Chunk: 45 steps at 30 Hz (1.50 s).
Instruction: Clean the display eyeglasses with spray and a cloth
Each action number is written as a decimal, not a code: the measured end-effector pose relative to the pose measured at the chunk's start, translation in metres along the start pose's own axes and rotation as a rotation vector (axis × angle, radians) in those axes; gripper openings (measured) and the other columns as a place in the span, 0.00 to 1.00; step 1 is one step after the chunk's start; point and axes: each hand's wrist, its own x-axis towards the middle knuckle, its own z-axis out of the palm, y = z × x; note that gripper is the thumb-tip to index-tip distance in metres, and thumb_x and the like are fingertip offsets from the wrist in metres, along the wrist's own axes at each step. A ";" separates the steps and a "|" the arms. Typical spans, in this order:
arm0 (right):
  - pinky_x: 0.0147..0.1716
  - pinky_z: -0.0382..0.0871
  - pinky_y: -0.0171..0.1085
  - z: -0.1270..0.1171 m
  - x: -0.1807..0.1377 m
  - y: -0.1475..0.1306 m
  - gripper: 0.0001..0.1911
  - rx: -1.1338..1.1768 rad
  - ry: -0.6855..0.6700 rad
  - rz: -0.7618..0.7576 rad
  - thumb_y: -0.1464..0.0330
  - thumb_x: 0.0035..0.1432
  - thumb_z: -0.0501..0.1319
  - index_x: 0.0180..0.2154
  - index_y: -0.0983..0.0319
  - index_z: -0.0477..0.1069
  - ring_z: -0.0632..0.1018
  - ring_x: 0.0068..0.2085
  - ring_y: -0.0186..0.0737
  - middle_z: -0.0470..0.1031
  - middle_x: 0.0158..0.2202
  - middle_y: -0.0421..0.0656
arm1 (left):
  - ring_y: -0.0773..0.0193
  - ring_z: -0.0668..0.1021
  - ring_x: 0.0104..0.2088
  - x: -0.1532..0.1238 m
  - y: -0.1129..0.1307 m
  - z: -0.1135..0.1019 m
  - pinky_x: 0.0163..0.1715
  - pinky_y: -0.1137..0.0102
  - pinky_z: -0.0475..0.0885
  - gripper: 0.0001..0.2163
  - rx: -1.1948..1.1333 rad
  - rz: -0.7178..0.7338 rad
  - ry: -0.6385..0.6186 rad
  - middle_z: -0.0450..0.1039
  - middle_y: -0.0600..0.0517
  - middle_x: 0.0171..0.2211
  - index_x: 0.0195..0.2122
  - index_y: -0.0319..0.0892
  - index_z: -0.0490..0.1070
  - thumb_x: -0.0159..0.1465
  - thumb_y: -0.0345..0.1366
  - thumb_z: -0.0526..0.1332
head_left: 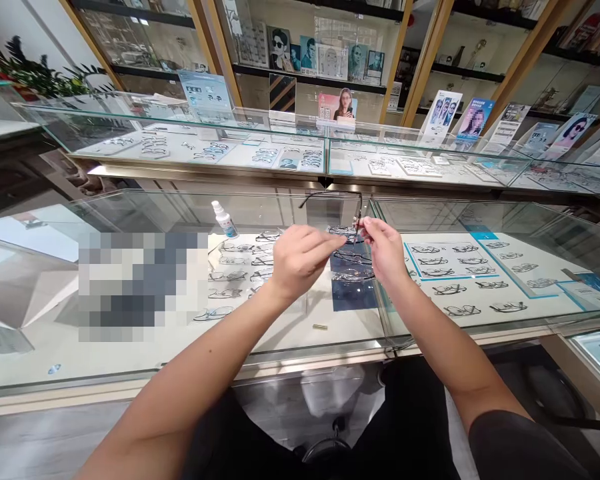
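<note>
A pair of dark eyeglasses [361, 203] is held up over the glass counter in my right hand [386, 250]. My right thumb and fingers pinch it near a hinge, and one temple sticks out to the left above my hands. My left hand [303, 257] is closed, back of the hand up. Its fingertips meet at the lower part of the glasses; what they grip there is hidden. Under my hands, inside the case, a dark blue card [353, 297] lies with several glasses on it. A small gold-coloured bar [320, 327] lies nearer to me.
A white spray bottle [224, 220] stands to the left on the glass counter [290, 343]. Several rows of eyeglasses [450, 289] lie inside to the right. A blurred patch [143, 287] covers the left part. Behind stands another glass case [230, 170] with advertising cards on top.
</note>
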 end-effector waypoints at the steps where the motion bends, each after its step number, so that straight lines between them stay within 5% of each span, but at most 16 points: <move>1: 0.38 0.69 0.39 -0.002 0.001 -0.002 0.16 -0.017 0.005 -0.055 0.52 0.60 0.71 0.33 0.57 0.83 0.76 0.35 0.37 0.85 0.37 0.41 | 0.62 0.84 0.34 0.003 0.000 -0.004 0.35 0.64 0.72 0.07 -0.041 -0.073 0.065 0.88 0.51 0.36 0.44 0.50 0.87 0.71 0.32 0.69; 4: 0.43 0.74 0.41 -0.009 0.006 -0.007 0.14 -0.086 0.050 -0.232 0.53 0.66 0.67 0.35 0.55 0.83 0.81 0.40 0.40 0.86 0.38 0.42 | 0.62 0.83 0.32 0.014 -0.003 -0.016 0.35 0.64 0.76 0.03 -0.194 -0.389 0.262 0.86 0.51 0.32 0.38 0.50 0.88 0.67 0.41 0.74; 8: 0.51 0.78 0.47 -0.015 0.010 -0.008 0.16 -0.254 -0.042 -0.372 0.56 0.66 0.69 0.53 0.51 0.83 0.83 0.52 0.45 0.86 0.56 0.45 | 0.62 0.83 0.33 0.020 -0.020 -0.027 0.36 0.66 0.79 0.13 -0.498 -0.716 0.371 0.85 0.50 0.33 0.35 0.48 0.88 0.57 0.51 0.81; 11: 0.51 0.80 0.49 -0.014 0.007 -0.006 0.20 -0.343 -0.061 -0.464 0.55 0.68 0.67 0.58 0.51 0.81 0.84 0.52 0.46 0.84 0.60 0.46 | 0.64 0.82 0.31 0.018 -0.034 -0.028 0.36 0.67 0.80 0.19 -0.684 -0.847 0.347 0.84 0.51 0.32 0.34 0.47 0.87 0.50 0.54 0.83; 15: 0.53 0.80 0.52 -0.009 0.002 -0.007 0.15 -0.357 0.027 -0.567 0.54 0.69 0.67 0.51 0.53 0.84 0.85 0.51 0.47 0.88 0.51 0.46 | 0.68 0.80 0.28 0.018 -0.040 -0.026 0.33 0.70 0.78 0.22 -0.847 -0.921 0.345 0.82 0.52 0.30 0.32 0.45 0.86 0.45 0.54 0.85; 21: 0.47 0.80 0.49 0.000 0.002 -0.016 0.10 -0.309 0.083 -0.630 0.57 0.68 0.69 0.43 0.55 0.83 0.85 0.42 0.45 0.88 0.42 0.44 | 0.66 0.81 0.29 0.021 -0.038 -0.024 0.33 0.67 0.80 0.22 -0.762 -0.891 0.364 0.84 0.50 0.33 0.34 0.44 0.85 0.50 0.55 0.83; 30: 0.42 0.79 0.45 0.028 0.020 -0.050 0.07 -0.527 -0.001 -0.826 0.61 0.71 0.63 0.46 0.54 0.79 0.84 0.41 0.41 0.85 0.40 0.41 | 0.64 0.85 0.37 0.032 -0.048 -0.032 0.38 0.67 0.80 0.12 -0.284 -0.516 0.653 0.82 0.51 0.37 0.42 0.45 0.81 0.66 0.47 0.75; 38: 0.42 0.79 0.44 0.058 0.055 -0.111 0.09 -0.661 0.065 -0.963 0.66 0.74 0.57 0.50 0.54 0.75 0.82 0.41 0.41 0.82 0.43 0.43 | 0.60 0.83 0.40 0.111 -0.060 -0.072 0.40 0.61 0.79 0.06 -0.078 -0.362 0.470 0.81 0.52 0.38 0.41 0.48 0.80 0.68 0.43 0.72; 45: 0.46 0.81 0.47 0.064 0.052 -0.111 0.10 -0.637 0.086 -0.920 0.65 0.74 0.57 0.51 0.54 0.76 0.83 0.43 0.43 0.83 0.44 0.44 | 0.57 0.84 0.44 0.106 -0.051 -0.070 0.44 0.59 0.80 0.07 -0.029 -0.350 0.446 0.81 0.50 0.43 0.46 0.50 0.80 0.71 0.44 0.68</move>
